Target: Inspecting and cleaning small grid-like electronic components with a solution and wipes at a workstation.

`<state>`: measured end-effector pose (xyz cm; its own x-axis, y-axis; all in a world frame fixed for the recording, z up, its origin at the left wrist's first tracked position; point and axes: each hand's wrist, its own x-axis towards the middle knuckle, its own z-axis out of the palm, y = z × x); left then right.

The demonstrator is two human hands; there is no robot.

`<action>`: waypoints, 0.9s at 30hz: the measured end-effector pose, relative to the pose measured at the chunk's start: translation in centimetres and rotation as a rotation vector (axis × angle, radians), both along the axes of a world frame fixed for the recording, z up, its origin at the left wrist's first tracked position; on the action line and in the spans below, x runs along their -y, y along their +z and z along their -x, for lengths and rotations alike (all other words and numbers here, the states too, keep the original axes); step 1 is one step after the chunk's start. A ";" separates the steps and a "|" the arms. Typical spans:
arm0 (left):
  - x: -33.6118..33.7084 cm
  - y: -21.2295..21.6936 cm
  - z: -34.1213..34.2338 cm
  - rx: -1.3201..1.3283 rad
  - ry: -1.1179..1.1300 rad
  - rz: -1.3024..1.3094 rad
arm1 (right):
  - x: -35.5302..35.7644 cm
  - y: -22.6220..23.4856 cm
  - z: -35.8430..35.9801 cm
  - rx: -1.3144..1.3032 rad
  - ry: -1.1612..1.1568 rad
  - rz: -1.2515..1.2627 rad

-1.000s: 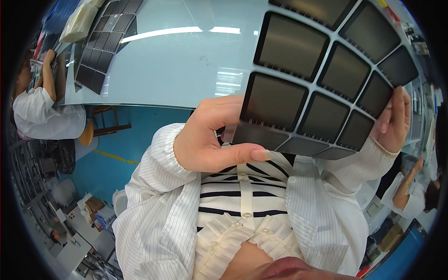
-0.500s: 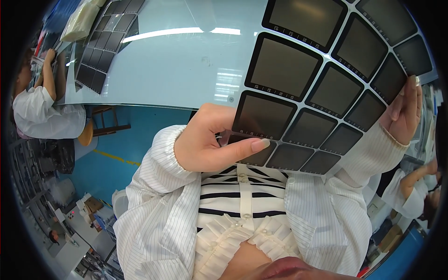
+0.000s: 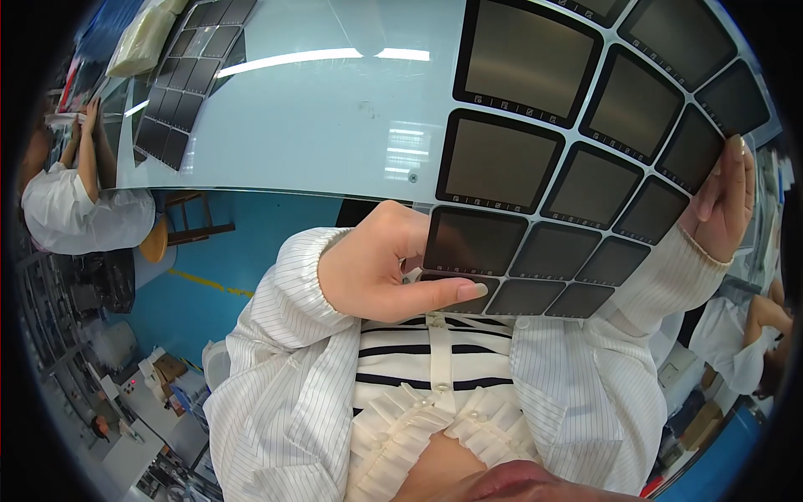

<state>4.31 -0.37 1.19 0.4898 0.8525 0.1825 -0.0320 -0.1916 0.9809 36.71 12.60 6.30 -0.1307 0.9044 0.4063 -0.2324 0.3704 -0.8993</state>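
Observation:
A large clear sheet of dark, black-bordered rectangular panels point(image 3: 502, 159) is raised in front of my body, tilted, with light reflecting off its upper part. Small printed marks line the lower border of each panel. My left hand point(image 3: 381, 268) grips the sheet's lower left corner, thumb laid over the front and the other fingers hidden behind. At the right edge, my right hand point(image 3: 726, 197) supports the sheet with its fingertips curled at the rim; part of that hand is hidden behind it.
On the glossy pale table point(image 3: 309, 125), similar dark sheets point(image 3: 180, 100) lie at the far left beside a pale wrapped bundle point(image 3: 146, 38). A person in white point(image 3: 71, 205) works at the left; another person point(image 3: 732, 335) is at the right. A wooden stool point(image 3: 196, 219) stands under the table's edge.
The sheet has tilted, its lower rows now looking flatter and its upper rows shifted downward. My left hand has dropped slightly with its corner. The people at both sides have moved their arms.

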 end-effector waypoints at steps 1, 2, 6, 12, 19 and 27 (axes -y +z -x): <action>0.0 0.0 0.0 -0.009 -0.004 0.003 | 0.0 0.0 0.0 0.036 -0.016 -0.009; 0.0 0.1 0.1 -0.017 -0.009 0.007 | 0.0 0.1 0.0 0.045 -0.020 -0.014; -0.1 0.1 0.2 -0.020 -0.002 -0.007 | 0.0 0.2 0.5 0.063 -0.018 -0.041; 0.0 0.1 1.3 -0.005 0.012 0.018 | 0.2 0.5 2.4 0.026 0.071 -0.071; 0.2 0.2 2.3 -0.049 0.027 0.008 | -0.1 0.3 3.0 -0.014 0.076 -0.091; 0.2 0.2 3.0 -0.008 0.039 0.042 | -0.4 0.1 3.8 -0.029 0.103 -0.127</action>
